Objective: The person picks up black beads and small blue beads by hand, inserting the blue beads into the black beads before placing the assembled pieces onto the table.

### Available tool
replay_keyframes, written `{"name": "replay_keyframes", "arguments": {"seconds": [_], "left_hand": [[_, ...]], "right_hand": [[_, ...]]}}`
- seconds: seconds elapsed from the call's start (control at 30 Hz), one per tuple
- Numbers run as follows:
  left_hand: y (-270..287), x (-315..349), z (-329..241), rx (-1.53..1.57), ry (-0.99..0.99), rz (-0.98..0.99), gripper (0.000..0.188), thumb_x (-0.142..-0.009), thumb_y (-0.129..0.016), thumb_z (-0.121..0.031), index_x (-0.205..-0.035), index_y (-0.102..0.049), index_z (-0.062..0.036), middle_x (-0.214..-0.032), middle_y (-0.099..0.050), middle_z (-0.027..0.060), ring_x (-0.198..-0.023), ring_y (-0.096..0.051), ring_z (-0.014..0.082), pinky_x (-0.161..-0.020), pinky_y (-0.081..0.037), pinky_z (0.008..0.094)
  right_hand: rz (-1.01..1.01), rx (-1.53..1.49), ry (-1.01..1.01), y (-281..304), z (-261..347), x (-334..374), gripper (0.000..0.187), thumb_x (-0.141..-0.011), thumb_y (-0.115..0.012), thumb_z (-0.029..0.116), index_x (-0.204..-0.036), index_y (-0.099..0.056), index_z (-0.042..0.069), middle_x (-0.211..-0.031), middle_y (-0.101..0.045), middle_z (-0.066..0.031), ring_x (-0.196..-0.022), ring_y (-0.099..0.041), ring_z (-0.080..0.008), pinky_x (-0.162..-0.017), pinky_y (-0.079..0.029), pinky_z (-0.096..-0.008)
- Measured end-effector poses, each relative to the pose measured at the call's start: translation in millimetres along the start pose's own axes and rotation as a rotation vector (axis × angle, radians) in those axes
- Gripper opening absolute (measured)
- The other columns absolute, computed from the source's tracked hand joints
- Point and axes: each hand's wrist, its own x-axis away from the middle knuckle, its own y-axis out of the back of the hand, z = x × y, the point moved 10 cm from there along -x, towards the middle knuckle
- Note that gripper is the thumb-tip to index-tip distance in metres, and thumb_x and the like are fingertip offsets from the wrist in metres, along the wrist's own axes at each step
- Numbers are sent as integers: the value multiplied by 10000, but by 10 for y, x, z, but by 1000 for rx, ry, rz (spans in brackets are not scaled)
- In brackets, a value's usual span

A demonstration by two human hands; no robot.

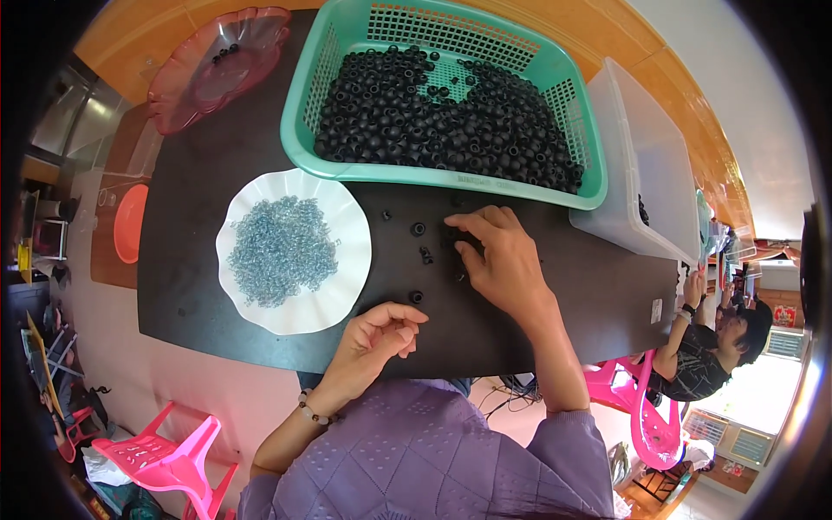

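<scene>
My right hand [503,260] reaches over the dark table, thumb and index finger apart, with a small black piece [449,234] by its fingertips. Lower and to the left, my left hand [377,341] is held palm inward at the table's near side. Its fingers are curled against the thumb, and whatever they may hold is hidden. Between the hands lie loose black ring-shaped pieces, one [419,229] farther off and another [416,296] close to my left fingertips. A white scalloped plate [351,204] left of them carries a heap of small clear bluish pieces [284,251].
Beyond my hands stands a green plastic basket [485,184] full of black ring-shaped pieces. A translucent bin [637,165] is at its right. A pink leaf-shaped dish [195,82] sits far left. Pink plastic chairs [169,455] flank the table [199,182]; another person [715,351] is at right.
</scene>
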Motion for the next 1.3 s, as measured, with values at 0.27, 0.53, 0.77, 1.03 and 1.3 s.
{"name": "replay_keyframes", "arguments": {"seconds": [0.27, 0.53, 0.77, 1.03, 1.3], "left_hand": [[11, 4, 7, 15, -45, -4, 153, -933, -531, -104, -1022, -606, -5, -823, -573, 17, -715, -505, 78, -651, -411, 211], [17, -14, -45, 117, -73, -93, 188, -948, -555, -169, -1027, -623, -13, -846, -608, 0, -751, -544, 50, -678, -441, 194], [-102, 54, -296, 2, -205, -136, 252, -911, -621, -203, -1060, -612, 0, -849, -609, 23, -731, -532, 81, -676, -428, 218], [-153, 130, -312, 46, -265, -27, 298, -876, -657, -112, -1152, -602, -14, -915, -611, 16, -861, -557, 63, -762, -450, 204], [-191, 160, -325, -35, -311, -32, 329, -843, -689, -201, -1103, -641, -5, -892, -591, 38, -783, -546, 95, -726, -463, 243]], "right_hand": [[37, -18, 18, -108, -77, -36, 227, -755, -677, 35, -977, -689, 82, -790, -586, -81, -795, -546, -241, -678, -465, -329], [167, -1246, -360, -131, -72, 339, 286, -863, -674, 167, -1072, -614, -20, -835, -645, -61, -657, -503, -67, -631, -415, -198], [280, -1591, -429, -390, 119, 696, 274, -854, -688, 211, -995, -608, -10, -804, -654, -85, -616, -502, -85, -544, -355, -213], [255, -1582, -404, -501, 237, 826, 259, -835, -712, 192, -978, -614, 1, -793, -655, -76, -632, -517, -73, -549, -364, -204], [164, -1522, -348, -451, 324, 859, 221, -841, -706, 190, -921, -584, 24, -780, -641, -68, -621, -501, -66, -537, -366, -193]]}}
